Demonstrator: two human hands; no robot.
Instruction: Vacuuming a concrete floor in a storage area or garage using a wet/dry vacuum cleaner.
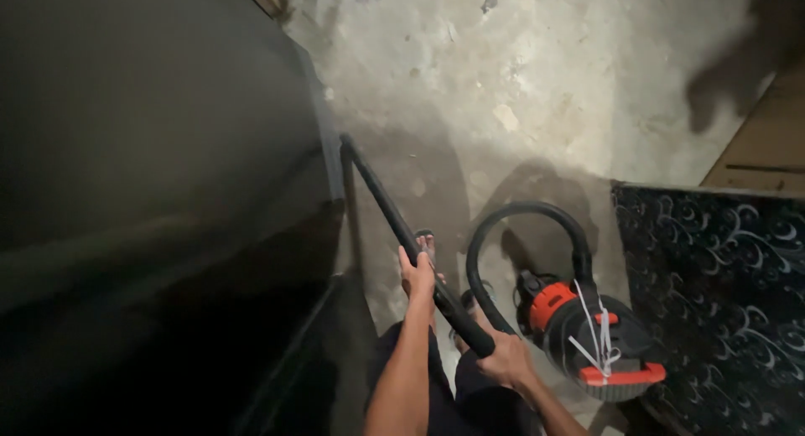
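Observation:
A long black vacuum wand point(379, 195) slants from my hands up to the edge of a large dark cabinet point(159, 168) on the left. My left hand point(418, 274) grips the wand partway along its length. Lower down, my right hand point(506, 362) grips the wand's thick end where the black hose point(524, 211) joins. The hose loops up and over to a round black and orange vacuum cleaner point(597, 337) standing on the floor to my right, with white cord across its top.
The floor point(537, 92) is worn, stained concrete. A dark patterned surface point(721, 293) fills the lower right, with a brown wooden board point(767, 142) beyond it. My sandalled foot point(429, 241) shows beneath the wand.

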